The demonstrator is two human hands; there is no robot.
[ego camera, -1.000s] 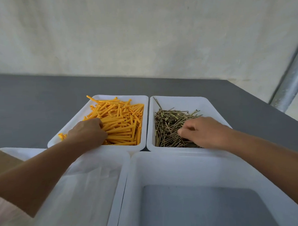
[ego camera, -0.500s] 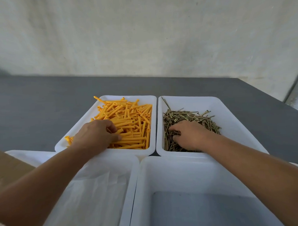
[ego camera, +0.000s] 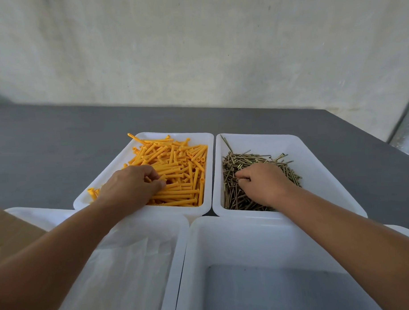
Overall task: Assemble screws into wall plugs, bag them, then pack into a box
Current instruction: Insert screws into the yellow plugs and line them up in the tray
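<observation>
- Fingers (ego camera: 151,174) of the left hand (ego camera: 130,187) curl around orange wall plugs (ego camera: 183,165) in 1 white tray (ego camera: 175,134).
- Beside it, right hand (ego camera: 264,183) fingers pinch screws (ego camera: 245,158) in the neighbouring tray (ego camera: 319,155) on the grey bench (ego camera: 59,141).

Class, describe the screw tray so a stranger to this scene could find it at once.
On the grey table stand white trays. The screw tray is the far right one, under the right hand. It alone holds thin brassy screws; its left neighbour holds orange plugs.
</observation>
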